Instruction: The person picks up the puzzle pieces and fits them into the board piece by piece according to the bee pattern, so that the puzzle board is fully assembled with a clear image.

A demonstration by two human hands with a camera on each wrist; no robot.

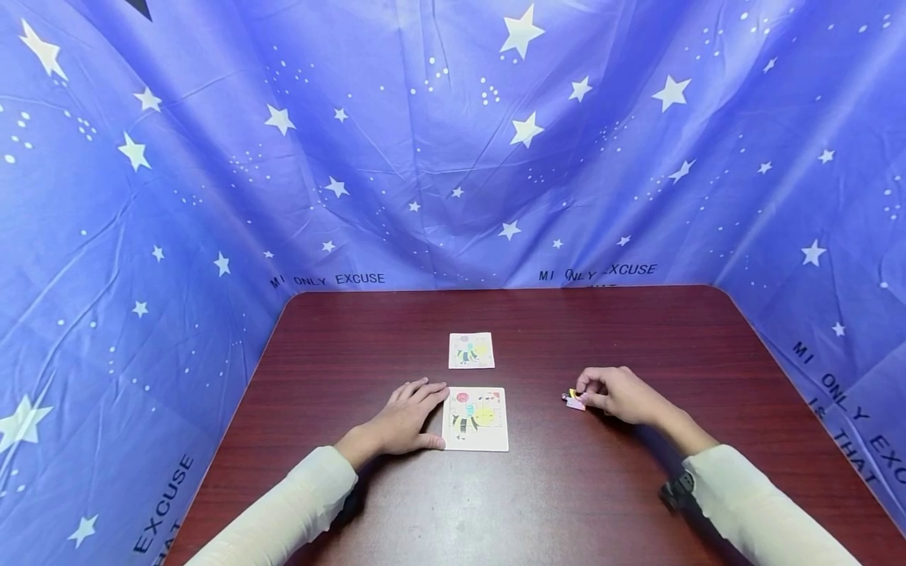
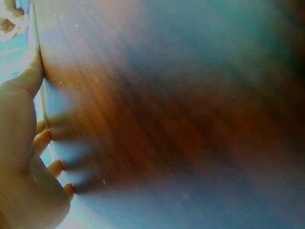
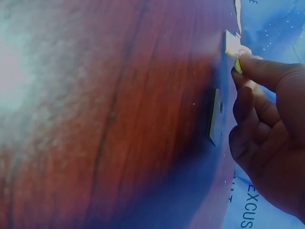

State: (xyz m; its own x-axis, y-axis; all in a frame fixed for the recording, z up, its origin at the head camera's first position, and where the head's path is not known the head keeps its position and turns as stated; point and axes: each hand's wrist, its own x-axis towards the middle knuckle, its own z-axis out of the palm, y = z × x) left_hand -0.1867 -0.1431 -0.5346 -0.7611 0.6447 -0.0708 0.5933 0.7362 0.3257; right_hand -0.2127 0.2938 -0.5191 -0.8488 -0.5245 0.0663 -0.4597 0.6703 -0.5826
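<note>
My left hand [image 1: 406, 417] rests on the table with its fingers spread fairly straight along the left edge of a square white puzzle board [image 1: 474, 440]. A cartoon picture in yellow, red, black and green, crossed by piece lines, shows on the board. To the right, my right hand [image 1: 621, 395] pinches a small puzzle piece [image 3: 232, 46], pink and yellow, between thumb and fingers, low over the table. Beneath that hand, in the right wrist view, another flat piece [image 3: 215, 117] appears near the curled fingers. The left wrist view has the left thumb [image 2: 31, 76] along the board's edge.
Behind the board lies a smaller square picture card [image 1: 470, 363] with a similar drawing. The dark red wooden table [image 1: 354, 330] is enclosed on the back and sides by a blue curtain [image 1: 453, 157] with white stars. A black device [image 1: 678, 491] is at the right wrist.
</note>
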